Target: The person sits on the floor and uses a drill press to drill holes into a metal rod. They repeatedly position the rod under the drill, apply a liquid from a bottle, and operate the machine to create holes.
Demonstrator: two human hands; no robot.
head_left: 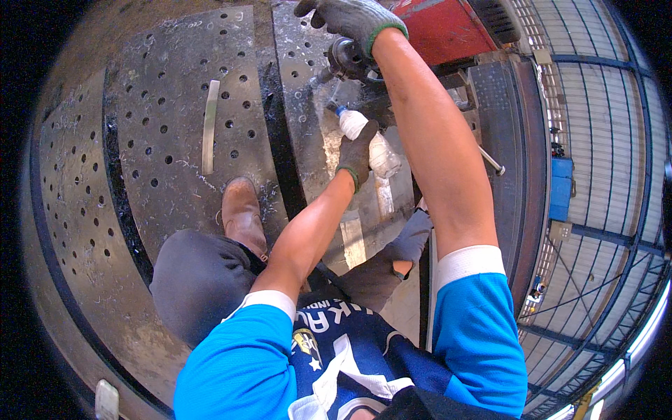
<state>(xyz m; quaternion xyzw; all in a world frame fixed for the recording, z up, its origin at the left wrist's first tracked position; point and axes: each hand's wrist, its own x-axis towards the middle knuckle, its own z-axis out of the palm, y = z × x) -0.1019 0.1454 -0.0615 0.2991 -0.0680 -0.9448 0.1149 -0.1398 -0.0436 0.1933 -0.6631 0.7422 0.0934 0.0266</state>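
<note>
My left hand (360, 150), in a grey glove with a dark palm and green cuff, is closed round a white plastic bottle (353, 123) with a blue cap. The bottle lies slanted across the palm, its crumpled lower part sticking out past the fingers. Higher up, my right hand (353, 19), gloved the same way, reaches past a dark round machine head (344, 59). Its dark-tipped fingers stretch out to the left, slightly apart, with nothing visible in them. The top edge of the picture cuts off part of that hand.
Steel plates (175, 91) full of round holes, with scattered metal shavings, spread beneath me, split by dark slots. A flat metal strip (210, 126) lies on one. My brown boot (241, 210) stands on them. A red machine body (444, 31) is beyond my right arm, near a rod (493, 161).
</note>
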